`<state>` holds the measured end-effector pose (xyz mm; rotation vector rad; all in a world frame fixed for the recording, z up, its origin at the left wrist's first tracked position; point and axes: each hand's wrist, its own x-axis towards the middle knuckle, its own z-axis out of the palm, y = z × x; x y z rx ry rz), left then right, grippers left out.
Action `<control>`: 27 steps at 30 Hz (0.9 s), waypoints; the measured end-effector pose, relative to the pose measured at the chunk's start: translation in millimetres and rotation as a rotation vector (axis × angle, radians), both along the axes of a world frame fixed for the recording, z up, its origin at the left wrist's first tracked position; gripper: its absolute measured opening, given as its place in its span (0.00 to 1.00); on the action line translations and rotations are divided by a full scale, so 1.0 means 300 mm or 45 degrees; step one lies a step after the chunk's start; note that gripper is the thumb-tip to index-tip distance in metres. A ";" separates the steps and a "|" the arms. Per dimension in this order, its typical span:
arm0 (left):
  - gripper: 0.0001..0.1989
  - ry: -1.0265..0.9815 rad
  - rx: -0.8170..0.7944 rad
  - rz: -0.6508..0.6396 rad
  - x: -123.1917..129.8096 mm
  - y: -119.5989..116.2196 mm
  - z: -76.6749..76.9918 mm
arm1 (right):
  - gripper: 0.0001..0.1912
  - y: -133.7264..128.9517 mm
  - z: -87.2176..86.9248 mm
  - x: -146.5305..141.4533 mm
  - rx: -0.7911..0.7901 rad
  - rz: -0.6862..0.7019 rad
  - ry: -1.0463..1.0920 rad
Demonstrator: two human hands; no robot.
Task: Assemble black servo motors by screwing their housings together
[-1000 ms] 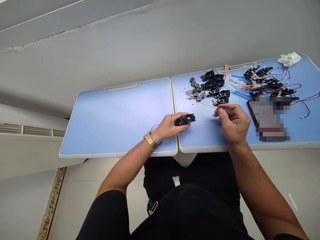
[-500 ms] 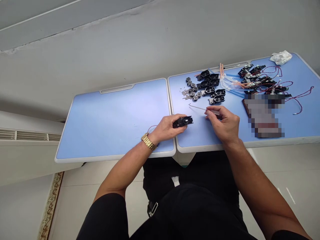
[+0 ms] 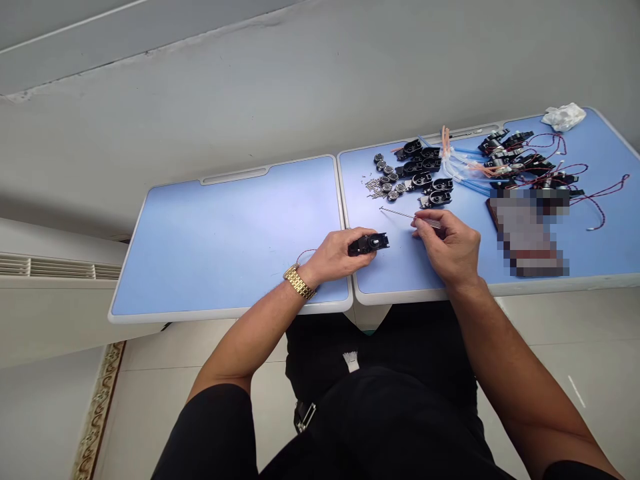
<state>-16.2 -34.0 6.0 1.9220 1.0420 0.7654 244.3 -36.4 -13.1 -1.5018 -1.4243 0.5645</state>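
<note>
My left hand (image 3: 339, 256) is wrapped round a black motor housing (image 3: 369, 244), and a thin red wire trails out behind the wrist. Between the thumb and fingers of my right hand (image 3: 447, 241) is a screwdriver (image 3: 397, 213) with a clear handle and a slim shaft pointing left. A tiny screw seems to sit at or beside its tip. Beyond the tip lies a pile of small screws (image 3: 375, 187). Next to that are several round metal parts (image 3: 385, 175) and several black plastic shells (image 3: 421, 167).
At the right are black motor assemblies (image 3: 517, 160) with red wires, and a blurred-out flat object (image 3: 530, 237). Blue and orange tubes (image 3: 457, 167) lie behind. Crumpled white plastic (image 3: 563, 117) is at the far corner. A seam divides the two blue tabletops (image 3: 240, 240).
Both hands keep almost the same place and grip. The whole view has shifted very slightly.
</note>
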 end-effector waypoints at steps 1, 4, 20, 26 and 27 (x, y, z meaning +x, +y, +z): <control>0.19 0.001 0.003 0.000 0.001 0.000 0.000 | 0.12 0.000 0.000 0.000 -0.002 0.003 0.001; 0.19 0.009 0.005 -0.001 0.002 0.000 0.002 | 0.12 0.002 -0.001 -0.001 -0.008 0.010 0.001; 0.22 -0.011 0.264 0.002 -0.010 0.019 -0.059 | 0.07 -0.006 0.017 -0.009 -0.014 0.055 0.348; 0.20 0.005 0.338 -0.041 -0.017 0.023 -0.062 | 0.04 -0.007 0.040 -0.007 -0.052 0.223 0.562; 0.20 0.002 0.342 -0.055 -0.017 0.022 -0.060 | 0.04 -0.008 0.040 -0.006 -0.063 0.243 0.579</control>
